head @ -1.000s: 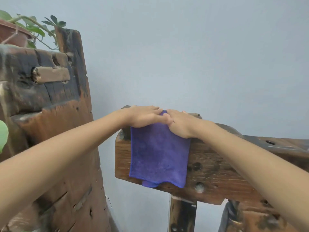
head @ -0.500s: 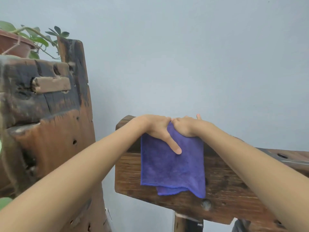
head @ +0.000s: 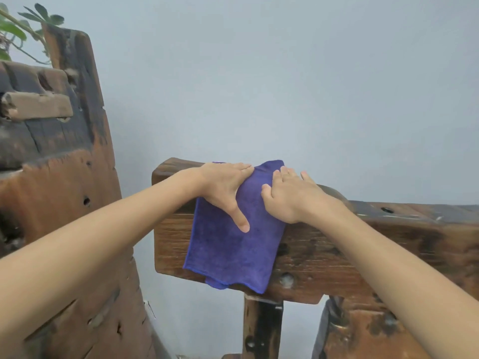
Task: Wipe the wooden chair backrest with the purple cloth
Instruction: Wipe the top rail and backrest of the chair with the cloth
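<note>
Two bare forearms are reaching in from the near edge toward the wooden chair backrest (head: 337, 260), over whose top rail the purple cloth (head: 230, 244) is hanging, folded down the near face close to the rail's left end. The left hand (head: 223, 187) is lying open and flat on the cloth, thumb pointing down the near face, while the right hand (head: 287, 195) is pressing open-palmed just beside it on the cloth's right edge. Farther left, a weathered wooden slab (head: 59, 177) is standing with plant leaves (head: 15, 27) behind it, before a pale wall (head: 285, 73).
</note>
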The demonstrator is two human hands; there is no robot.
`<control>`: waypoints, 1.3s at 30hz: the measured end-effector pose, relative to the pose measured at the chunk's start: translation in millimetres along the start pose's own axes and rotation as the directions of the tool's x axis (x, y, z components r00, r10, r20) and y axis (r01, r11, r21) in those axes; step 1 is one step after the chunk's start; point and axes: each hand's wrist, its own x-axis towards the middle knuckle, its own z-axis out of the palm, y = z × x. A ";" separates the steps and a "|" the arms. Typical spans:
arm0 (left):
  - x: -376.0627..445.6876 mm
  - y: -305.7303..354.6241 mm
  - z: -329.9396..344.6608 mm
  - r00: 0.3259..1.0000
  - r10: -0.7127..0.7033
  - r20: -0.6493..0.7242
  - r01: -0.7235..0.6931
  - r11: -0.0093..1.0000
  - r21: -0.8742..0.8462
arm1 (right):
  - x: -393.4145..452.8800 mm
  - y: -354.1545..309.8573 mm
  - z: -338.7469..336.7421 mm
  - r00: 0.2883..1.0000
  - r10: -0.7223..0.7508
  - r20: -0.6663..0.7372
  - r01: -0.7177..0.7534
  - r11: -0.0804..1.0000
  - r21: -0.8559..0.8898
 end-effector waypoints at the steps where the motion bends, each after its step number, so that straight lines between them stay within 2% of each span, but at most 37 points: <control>1: 3.5 1.4 -0.7 1.000 0.010 0.007 -0.010 1.000 -0.013 | 3.0 -8.3 -2.2 0.999 -0.023 -0.032 0.025 0.999 0.042; 4: 15.7 -1.4 -0.9 0.992 0.125 -0.017 -0.126 0.990 -0.068 | 15.8 -30.8 -0.9 0.980 -0.157 -0.124 0.184 0.951 0.249; 7: 32.7 -10.9 2.2 0.984 0.173 -0.030 -0.176 0.973 -0.152 | 37.8 -26.1 7.9 0.979 -0.156 -0.132 0.184 0.955 0.233; 13: 71.7 -14.0 -3.7 0.988 0.097 0.119 -0.049 0.934 -0.353 | 81.1 -4.9 -8.6 0.998 -0.051 0.022 0.046 0.985 0.169; 17: 67.7 0.5 -7.6 0.998 0.016 0.068 0.017 0.892 -0.453 | 85.9 6.5 -10.4 0.997 -0.064 0.049 0.058 0.991 0.119; 20: 55.3 13.1 -10.1 0.998 0.028 0.054 -0.003 0.913 -0.408 | 78.0 10.0 -5.2 0.998 -0.070 0.002 0.068 0.979 0.194; 23: 42.7 23.9 -4.9 0.999 0.042 0.005 -0.039 0.964 -0.263 | 60.2 21.4 7.4 0.992 -0.095 -0.079 0.113 0.958 0.264; 26: 36.3 31.2 4.2 0.998 0.064 -0.016 -0.065 0.989 -0.135 | 38.1 33.5 22.3 0.994 -0.071 -0.084 0.088 0.973 0.215; 29: 37.3 32.3 6.0 0.997 0.071 0.010 -0.070 0.994 -0.090 | 39.8 41.3 23.9 0.996 -0.072 -0.053 0.083 0.971 0.226; 33: 56.9 32.0 2.7 0.997 0.059 0.040 -0.050 0.979 -0.198 | 64.1 47.3 14.3 0.988 -0.149 0.049 0.126 0.938 0.323; 35: 69.9 34.2 0.2 0.998 0.004 0.057 0.012 0.961 -0.275 | 72.6 51.5 9.5 0.984 -0.167 0.056 0.136 0.921 0.365; 37: 76.9 37.3 -6.2 0.992 -0.084 0.090 0.110 0.934 -0.340 | 73.8 54.3 3.8 0.988 -0.139 0.069 0.103 0.920 0.379; 39: 75.8 43.0 -10.5 0.986 -0.127 0.106 0.155 0.930 -0.333 | 68.0 56.7 1.0 0.990 -0.101 0.099 0.057 0.925 0.376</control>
